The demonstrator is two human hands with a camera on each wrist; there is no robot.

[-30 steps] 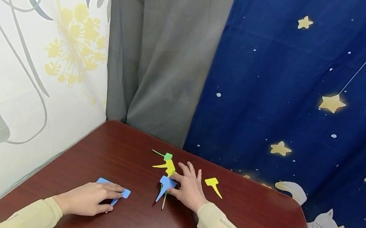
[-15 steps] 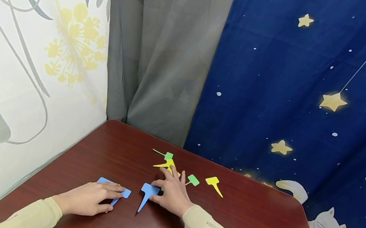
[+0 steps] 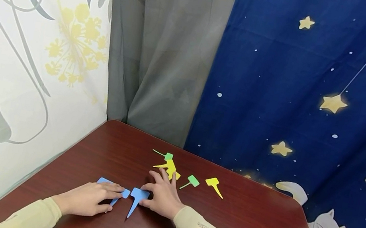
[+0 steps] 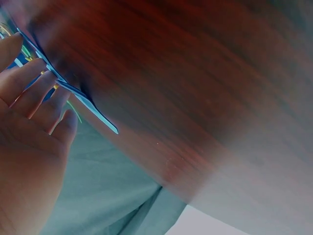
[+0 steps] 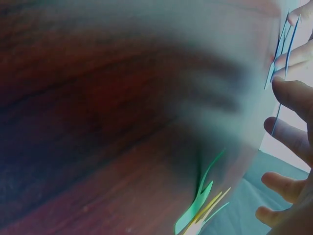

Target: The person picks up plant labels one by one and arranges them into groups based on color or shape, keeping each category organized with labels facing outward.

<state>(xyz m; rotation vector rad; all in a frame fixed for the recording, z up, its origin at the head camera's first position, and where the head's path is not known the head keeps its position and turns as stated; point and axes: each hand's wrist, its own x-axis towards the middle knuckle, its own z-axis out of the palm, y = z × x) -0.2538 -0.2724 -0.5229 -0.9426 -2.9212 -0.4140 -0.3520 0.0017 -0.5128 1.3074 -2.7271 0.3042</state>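
Observation:
My left hand (image 3: 92,197) rests on blue T-shaped plant labels (image 3: 126,193) at the left of the table, its fingers fairly straight across them. Part of these labels is hidden under the fingers; a blue stem sticks out past the fingertips in the left wrist view. Between thumb and index finger, my right hand (image 3: 165,199) pinches another blue plant label (image 3: 136,196) by its wide head, stem pointing toward me. That label is right beside the left hand's labels. In the right wrist view its thin edge (image 5: 292,46) shows at the right.
Behind my right hand lie a green label (image 3: 169,156) and overlapping yellow labels (image 3: 170,165). Farther right are another green label (image 3: 193,180) and a yellow one (image 3: 213,182). The dark red table (image 3: 241,220) meets curtains at its far and left edges.
My right hand has carried the blue label leftward and nearer to me, up beside the left hand. A green label behind it has come into view. The left hand has stayed still.

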